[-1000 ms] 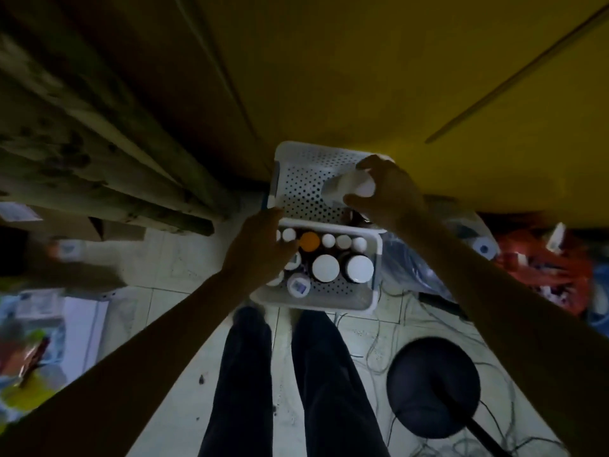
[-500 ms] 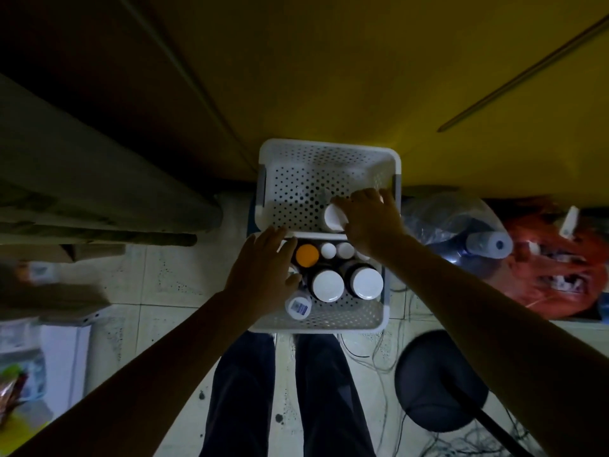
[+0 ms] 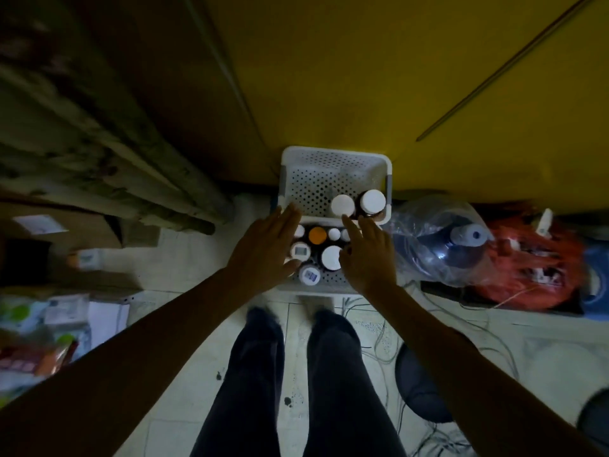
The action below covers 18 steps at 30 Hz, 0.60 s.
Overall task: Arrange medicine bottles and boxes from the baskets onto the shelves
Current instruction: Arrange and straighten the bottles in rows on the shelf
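Two white perforated baskets sit on the floor by the yellow wall. The far basket (image 3: 316, 179) holds two white-capped bottles (image 3: 357, 204) in its near right corner. The near basket (image 3: 326, 280) holds several capped bottles, one with an orange cap (image 3: 317, 235). My left hand (image 3: 263, 249) hovers flat with straight fingers over the near basket's left side, holding nothing. My right hand (image 3: 365, 255) is spread over its right side, forefinger pointing toward the far basket's bottles, and is empty.
Wooden planks (image 3: 99, 153) lean at the left. A large clear water jug (image 3: 438, 239) and an orange bundle (image 3: 534, 258) lie at the right. Cables and a dark round stool (image 3: 425, 384) sit near my legs. Boxes and packets clutter the left floor (image 3: 49, 318).
My right hand has let go of a white-capped bottle in the far basket and drawn back over the near basket. My left hand has straightened its fingers.
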Available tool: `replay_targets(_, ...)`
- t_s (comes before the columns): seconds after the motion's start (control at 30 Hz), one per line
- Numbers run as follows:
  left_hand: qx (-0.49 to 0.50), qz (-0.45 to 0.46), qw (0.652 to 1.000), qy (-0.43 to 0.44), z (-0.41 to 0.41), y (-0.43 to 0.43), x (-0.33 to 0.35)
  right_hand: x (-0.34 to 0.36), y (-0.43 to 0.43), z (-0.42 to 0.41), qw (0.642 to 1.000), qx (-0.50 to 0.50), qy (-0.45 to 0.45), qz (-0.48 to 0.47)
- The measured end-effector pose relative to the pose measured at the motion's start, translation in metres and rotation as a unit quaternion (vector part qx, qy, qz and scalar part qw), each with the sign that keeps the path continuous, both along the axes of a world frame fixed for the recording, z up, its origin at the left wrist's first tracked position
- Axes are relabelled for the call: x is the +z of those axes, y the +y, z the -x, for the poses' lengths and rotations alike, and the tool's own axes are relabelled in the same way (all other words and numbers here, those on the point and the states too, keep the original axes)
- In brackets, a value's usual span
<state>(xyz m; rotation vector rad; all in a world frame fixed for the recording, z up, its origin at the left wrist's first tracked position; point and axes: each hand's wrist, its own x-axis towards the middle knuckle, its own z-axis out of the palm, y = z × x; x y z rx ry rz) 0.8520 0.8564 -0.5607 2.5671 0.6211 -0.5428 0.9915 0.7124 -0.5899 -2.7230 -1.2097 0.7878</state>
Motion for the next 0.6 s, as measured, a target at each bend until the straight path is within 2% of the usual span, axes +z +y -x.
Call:
replay_targets(0.13,0.034,-0.11,0.993,-0.025,0.047,-0.009,0.05,0.033,0.01,0.052,0.996,0.035,0.05,-0.066)
replay_targets(0.2,0.128,-0.132,0.983,-0.001,0.084,-0.021,0.069,0.05,0.023,0.082,0.986,0.125,0.07,-0.083)
replay_targets(0.27,0.246,-0.155,0.957,0.027,0.124,-0.044,0.083,0.066,0.029,0.11,0.965,0.24,0.061,-0.087)
replay_targets(0.37,0.408,-0.181,0.893,0.049,0.181,-0.102,0.105,0.095,0.021,0.15,0.922,0.358,0.054,-0.135)
replay_targets(0.43,0.492,-0.201,0.845,0.06,0.22,-0.145,0.118,0.121,0.013,0.182,0.886,0.44,0.066,-0.129)
replay_targets(0.6,0.644,-0.282,0.711,0.029,0.299,-0.247,0.157,0.178,-0.015,0.277,0.754,0.625,0.097,-0.179)
